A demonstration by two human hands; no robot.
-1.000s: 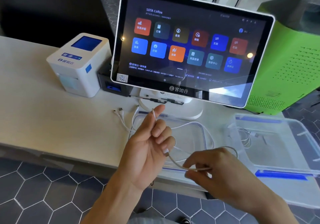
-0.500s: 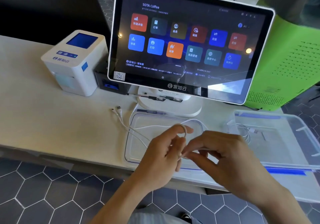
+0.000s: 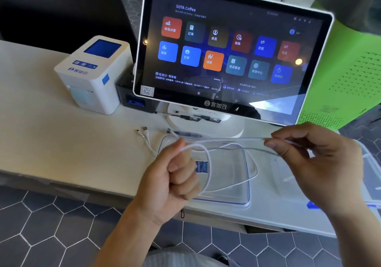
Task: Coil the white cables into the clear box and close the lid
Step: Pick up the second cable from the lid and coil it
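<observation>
My left hand [image 3: 171, 182] is a fist closed around a loop of white cable [image 3: 208, 163], held above the clear lid [image 3: 245, 188] that lies flat on the counter. My right hand [image 3: 317, 159] pinches the same cable further along, pulling a straight stretch taut between the hands. A second white cable [image 3: 145, 137] lies on the counter left of the lid, its plugs pointing away from me. The clear box [image 3: 369, 163] sits at the right edge, mostly hidden behind my right hand.
A touchscreen terminal [image 3: 231, 52] on a white stand rises just behind the lid. A white label printer [image 3: 92, 72] stands at the left, a green machine [image 3: 350, 68] at the right. The counter's front edge [image 3: 82, 186] runs close to me.
My hands were together over the lid; the right hand has drawn away to the right, stretching the cable. The left hand has closed into a fist holding a loop.
</observation>
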